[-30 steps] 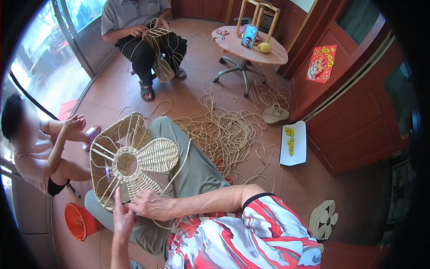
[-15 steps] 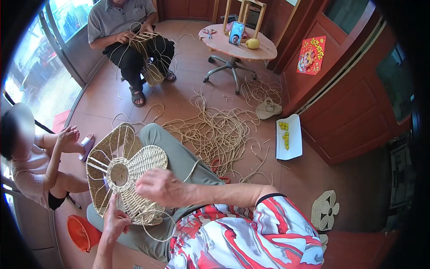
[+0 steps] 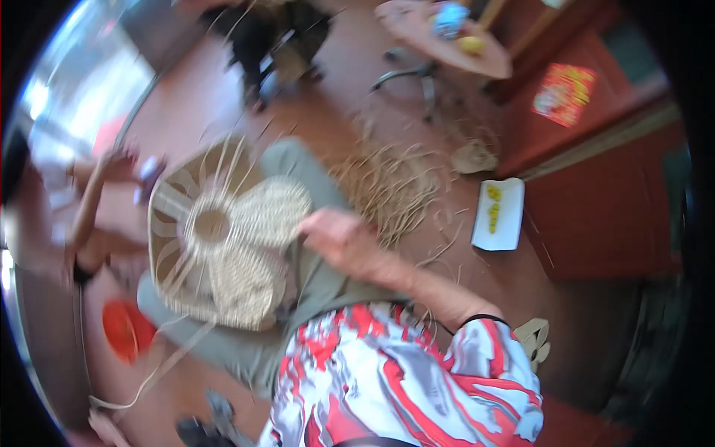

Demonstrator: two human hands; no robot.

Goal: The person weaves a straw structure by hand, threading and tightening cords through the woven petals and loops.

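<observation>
A woven basket (image 3: 167,253) rests across my lap, with petal-shaped woven panels (image 3: 272,208) around a round ring (image 3: 211,224) and bare strands at its left. My left hand (image 3: 108,426) is low at the far left, blurred, at the end of a long pale strand (image 3: 153,374) that runs from the basket's lower side. Right of the upper woven panel, my right hand (image 3: 335,235) is raised near its edge with the fingers curled. Blur hides whether anything is between those fingers.
Loose cord (image 3: 391,186) lies heaped on the floor beyond my knee. A white tray (image 3: 506,231) with yellow-green fruit is at the right, an orange bucket (image 3: 126,331) at the lower left. One person sits at the left, another at the top, beside a round table (image 3: 410,22).
My left hand has moved away from the basket to the lower left, and the strand now stretches out toward it. My right hand has moved right, off the woven panels. The view has shifted and blurred.
</observation>
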